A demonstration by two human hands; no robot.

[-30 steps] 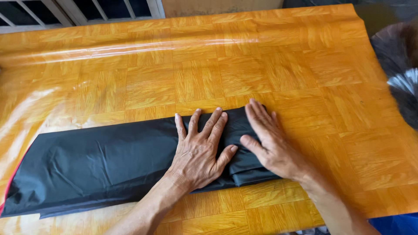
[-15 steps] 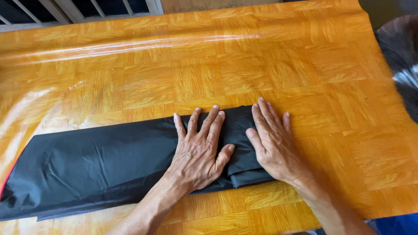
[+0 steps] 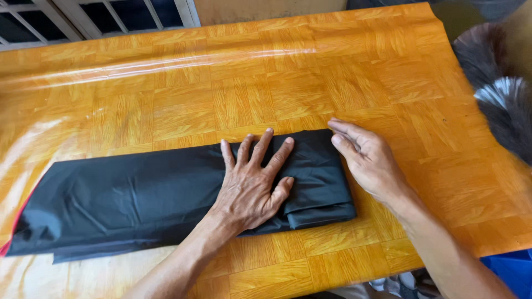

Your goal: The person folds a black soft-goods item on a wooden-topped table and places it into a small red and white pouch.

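A folded black cloth [image 3: 138,205], smooth and long, lies low on the glossy orange bench [image 3: 221,83]. The left hand [image 3: 252,185] presses it, fingers spread; the right hand [image 3: 368,160], open, touches its right edge.

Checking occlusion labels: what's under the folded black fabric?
The folded black fabric lies on the glossy orange wood-pattern table cover. A red edge peeks out at its left end. The left hand presses on top; anything beneath is hidden.
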